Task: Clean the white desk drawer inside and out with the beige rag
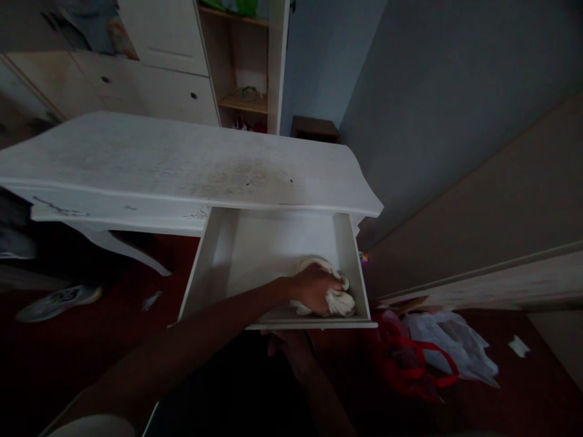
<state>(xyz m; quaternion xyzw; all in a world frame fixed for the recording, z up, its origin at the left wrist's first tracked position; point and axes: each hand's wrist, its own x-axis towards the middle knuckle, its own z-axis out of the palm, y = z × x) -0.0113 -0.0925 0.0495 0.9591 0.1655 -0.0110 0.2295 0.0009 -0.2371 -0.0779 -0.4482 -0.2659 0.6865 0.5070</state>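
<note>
My left hand (314, 288) reaches across into a pulled-out white drawer (268, 233), its fingers closed around a bunched cream cloth (340, 302). The cloth presses into the drawer's front right corner and hides part of the bottom there. Below the drawer's front edge is my right hand (291, 347), its palm turned up close to the underside. One finger shows there, but the others are in shadow or behind the drawer front, so I cannot tell whether it grips. The drawer belongs to a white table (150, 152) with dark smudges on its top.
Behind the table stands a white cabinet (168, 85) with open shelves. A grey wall (437, 121) rises close on the right. On the dark red floor lie a red bag (396, 352) and a white plastic bag (455, 346). A shoe (59, 303) is at the left, near a curved table leg (122, 246).
</note>
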